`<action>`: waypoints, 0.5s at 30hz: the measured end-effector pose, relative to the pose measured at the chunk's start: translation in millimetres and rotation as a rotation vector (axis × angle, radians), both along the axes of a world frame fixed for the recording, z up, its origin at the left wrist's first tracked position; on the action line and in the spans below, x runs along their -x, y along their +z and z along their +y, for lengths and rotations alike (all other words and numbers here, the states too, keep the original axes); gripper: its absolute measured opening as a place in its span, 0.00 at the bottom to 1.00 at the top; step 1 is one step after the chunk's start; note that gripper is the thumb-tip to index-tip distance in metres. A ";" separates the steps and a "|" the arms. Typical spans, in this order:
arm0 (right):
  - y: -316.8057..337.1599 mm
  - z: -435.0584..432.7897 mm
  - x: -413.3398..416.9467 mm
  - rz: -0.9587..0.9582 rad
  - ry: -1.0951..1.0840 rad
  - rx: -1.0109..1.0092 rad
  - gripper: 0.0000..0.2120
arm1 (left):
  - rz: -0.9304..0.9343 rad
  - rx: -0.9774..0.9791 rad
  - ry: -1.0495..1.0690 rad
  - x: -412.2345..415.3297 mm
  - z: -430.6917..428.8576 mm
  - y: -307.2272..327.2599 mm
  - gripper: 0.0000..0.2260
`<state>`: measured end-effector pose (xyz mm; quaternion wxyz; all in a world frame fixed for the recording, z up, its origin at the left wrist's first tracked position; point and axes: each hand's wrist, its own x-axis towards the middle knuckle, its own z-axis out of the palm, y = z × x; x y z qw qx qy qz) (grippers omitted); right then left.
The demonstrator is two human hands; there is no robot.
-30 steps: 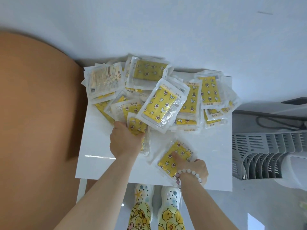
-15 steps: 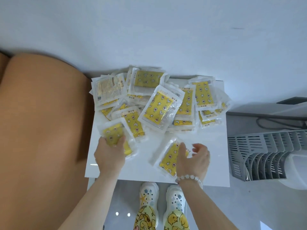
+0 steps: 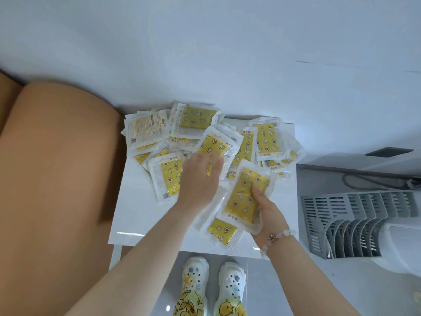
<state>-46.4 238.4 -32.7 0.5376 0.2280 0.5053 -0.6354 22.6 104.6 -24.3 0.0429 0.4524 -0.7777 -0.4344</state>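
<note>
A heap of clear packets with yellow patterned pads (image 3: 197,119) covers the back half of a small white table (image 3: 136,220). My left hand (image 3: 200,176) reaches across the heap's middle, blurred, with its straight fingers resting on a tilted packet (image 3: 214,144). My right hand (image 3: 268,213) grips one packet (image 3: 243,192) at its near end, thumb on top, and holds it raised over the table's front right. Beneath that one another packet (image 3: 222,231) lies flat near the front edge. A single packet (image 3: 167,179) lies at the heap's left.
A large brown cushion (image 3: 57,179) abuts the table's left side. A grey slatted rack (image 3: 355,222) and a white appliance (image 3: 398,249) stand on the floor to the right, with a cable (image 3: 364,181) behind. My white shoes (image 3: 196,277) are under the front edge.
My left hand let go of the packet at the left and swung right onto the heap's middle. My right hand, open half a second ago, now grips a raised packet.
</note>
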 end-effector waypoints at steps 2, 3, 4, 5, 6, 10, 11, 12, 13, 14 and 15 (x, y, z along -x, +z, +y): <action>2.6 6.7 4.3 -0.002 -0.029 -0.027 0.07 | -0.197 0.146 0.081 6.5 -15.9 -10.0 0.24; 4.1 9.1 6.0 -0.014 -0.039 -0.023 0.07 | -0.316 0.166 0.074 9.0 -19.8 -15.8 0.28; 5.5 11.1 6.9 -0.030 -0.049 -0.019 0.07 | -0.405 0.175 0.035 11.0 -20.9 -21.2 0.30; 6.5 13.0 7.4 -0.047 -0.058 -0.017 0.07 | -0.451 0.202 -0.002 11.9 -20.1 -25.5 0.30; 7.3 14.6 7.9 -0.059 -0.063 -0.019 0.08 | -0.465 0.242 -0.013 12.3 -19.2 -28.7 0.29; 5.8 18.7 10.5 -0.085 -0.096 -0.041 0.08 | -0.422 0.398 0.023 9.6 -14.8 -29.9 0.25; 4.6 18.8 11.0 -0.084 -0.109 -0.051 0.08 | -0.409 0.426 0.015 8.1 -14.0 -29.0 0.25; 3.8 18.3 11.3 -0.083 -0.125 -0.056 0.09 | -0.407 0.455 0.000 6.4 -13.9 -28.0 0.24; 3.7 17.3 11.2 -0.083 -0.144 -0.054 0.09 | -0.411 0.486 -0.013 4.4 -14.8 -27.1 0.24; 3.5 15.7 11.1 -0.082 -0.157 -0.053 0.09 | -0.406 0.520 -0.017 2.3 -16.7 -26.8 0.23; 3.7 13.8 10.9 -0.079 -0.165 -0.054 0.09 | -0.395 0.549 -0.013 0.5 -18.7 -25.5 0.22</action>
